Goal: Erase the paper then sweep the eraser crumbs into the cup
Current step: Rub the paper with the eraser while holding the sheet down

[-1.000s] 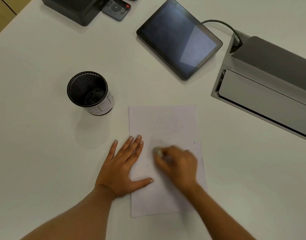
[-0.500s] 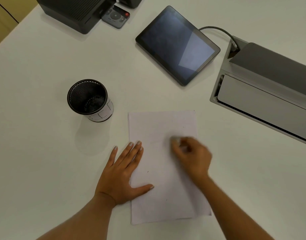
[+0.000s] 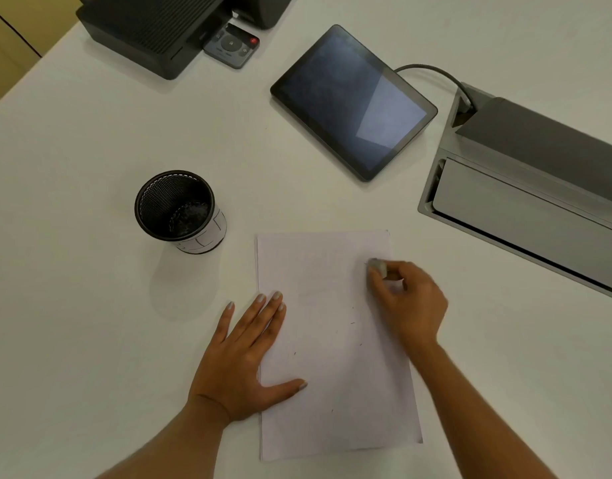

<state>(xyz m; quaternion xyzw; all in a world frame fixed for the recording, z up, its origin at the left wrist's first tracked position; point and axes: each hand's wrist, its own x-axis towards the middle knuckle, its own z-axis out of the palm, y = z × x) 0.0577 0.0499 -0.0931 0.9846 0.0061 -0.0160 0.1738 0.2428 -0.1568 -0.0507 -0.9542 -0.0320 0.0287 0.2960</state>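
Erasing step is in hand, I judge. Right hand (image 3: 411, 305) pinches the eraser (image 3: 378, 267) in curled fingertips, on the paper (image 3: 332, 382) near its upper right edge. Left hand (image 3: 242, 357) lies flat across the paper's left edge, fingers straight, thumb splayed, pinning it. A few dark crumbs (image 3: 352, 322) dot the mid-sheet. Cup (image 3: 180, 209) stands upright, apart from the paper's upper left corner. Next, I expect: finish rubbing, then herd the crumbs toward that corner without scattering them.

Flecked white paper (image 3: 327, 368) near upright mesh cup (image 3: 159, 198)
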